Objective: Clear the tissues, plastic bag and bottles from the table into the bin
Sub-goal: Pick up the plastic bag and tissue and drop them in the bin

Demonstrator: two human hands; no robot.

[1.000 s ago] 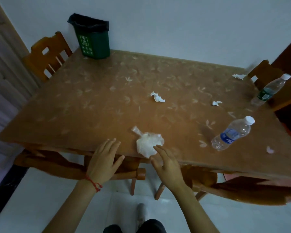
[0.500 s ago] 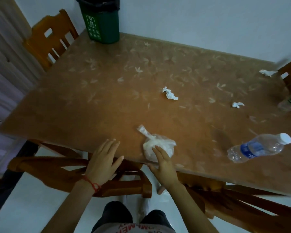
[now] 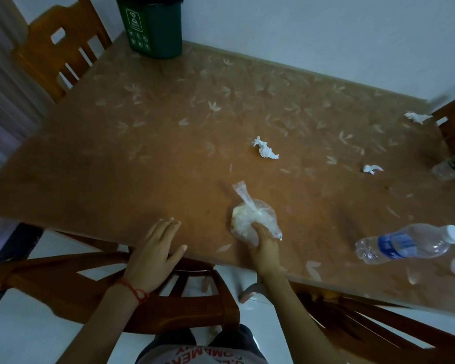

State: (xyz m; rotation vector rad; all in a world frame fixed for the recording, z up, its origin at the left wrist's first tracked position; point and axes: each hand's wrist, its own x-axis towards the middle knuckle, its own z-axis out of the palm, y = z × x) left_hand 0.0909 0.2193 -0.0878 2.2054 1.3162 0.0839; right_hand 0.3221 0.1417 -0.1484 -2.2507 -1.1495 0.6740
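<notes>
While the left hand (image 3: 153, 254) lies flat and open on the near edge of the table (image 3: 116, 164), holding nothing, the right hand (image 3: 264, 244) is closed around the knotted plastic bag (image 3: 250, 219) near that same edge. Three crumpled tissues (image 3: 265, 148) and two bottles (image 3: 410, 244) lie further right, well apart from the green bin (image 3: 153, 24) at the far corner.

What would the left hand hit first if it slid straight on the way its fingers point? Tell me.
Nothing close: the left hand lies flat at the table edge, fingers pointing up the bare top. The green bin stands far off, roughly left of that line; depth is unclear.
</notes>
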